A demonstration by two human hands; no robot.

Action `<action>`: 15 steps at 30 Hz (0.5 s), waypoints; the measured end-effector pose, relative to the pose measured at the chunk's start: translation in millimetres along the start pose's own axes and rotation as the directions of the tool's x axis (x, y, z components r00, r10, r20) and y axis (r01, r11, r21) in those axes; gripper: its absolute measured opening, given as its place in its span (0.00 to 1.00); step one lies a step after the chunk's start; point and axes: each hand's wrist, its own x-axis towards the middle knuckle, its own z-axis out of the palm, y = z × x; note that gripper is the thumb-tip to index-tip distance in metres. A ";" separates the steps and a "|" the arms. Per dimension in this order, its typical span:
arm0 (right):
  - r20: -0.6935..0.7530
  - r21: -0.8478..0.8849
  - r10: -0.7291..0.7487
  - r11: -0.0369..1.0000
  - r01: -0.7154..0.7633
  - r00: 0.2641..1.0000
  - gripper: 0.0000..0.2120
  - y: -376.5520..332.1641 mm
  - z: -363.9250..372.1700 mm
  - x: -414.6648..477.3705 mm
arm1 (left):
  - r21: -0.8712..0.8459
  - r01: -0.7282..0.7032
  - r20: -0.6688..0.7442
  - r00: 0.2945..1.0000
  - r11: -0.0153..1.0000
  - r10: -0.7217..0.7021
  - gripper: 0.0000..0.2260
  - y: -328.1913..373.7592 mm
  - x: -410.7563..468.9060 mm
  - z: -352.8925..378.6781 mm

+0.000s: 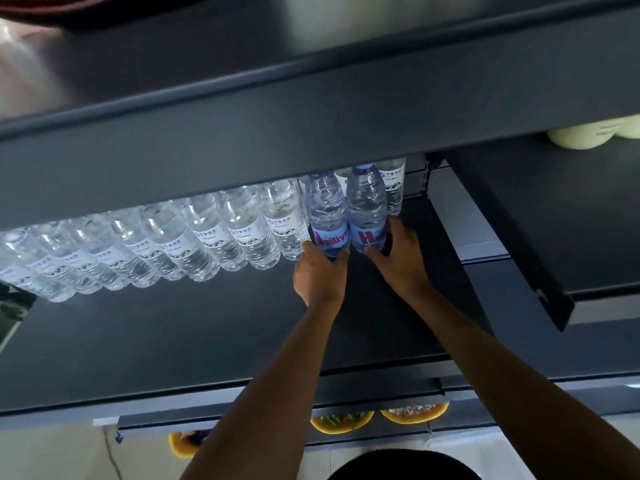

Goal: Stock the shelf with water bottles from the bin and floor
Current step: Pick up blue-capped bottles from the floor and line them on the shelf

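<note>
While two blue-labelled water bottles are being held at the right end of a row, each is being gripped low on its body by one of the hands. The left bottle (327, 209) is being grasped by the left hand (320, 271), with fingers curled round its lower part. The right bottle (367, 202) is being clasped by the right hand (398, 258) in the same way. Both are being kept upright and touching each other over the dark shelf (173, 341); their bases are being hidden by the hands. Just beside the left bottle, a long row of clear water bottles (166, 244) with white labels is being carried by that shelf, running off to the left. Another white-labelled bottle (393, 188) is being partly hidden behind the right bottle. The bottle tops are being cut from view by the upper shelf (242, 140). Below, orange-rimmed bowls (341, 422) are being shown on a lower level, and pale cream items (588, 131) at the upper right.
</note>
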 end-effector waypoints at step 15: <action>-0.004 -0.043 -0.010 0.999 0.010 1.000 0.29 3.6 4.7 11.5 | 0.200 -0.080 0.043 0.996 0.977 0.073 0.20 -13.1 16.0 3.7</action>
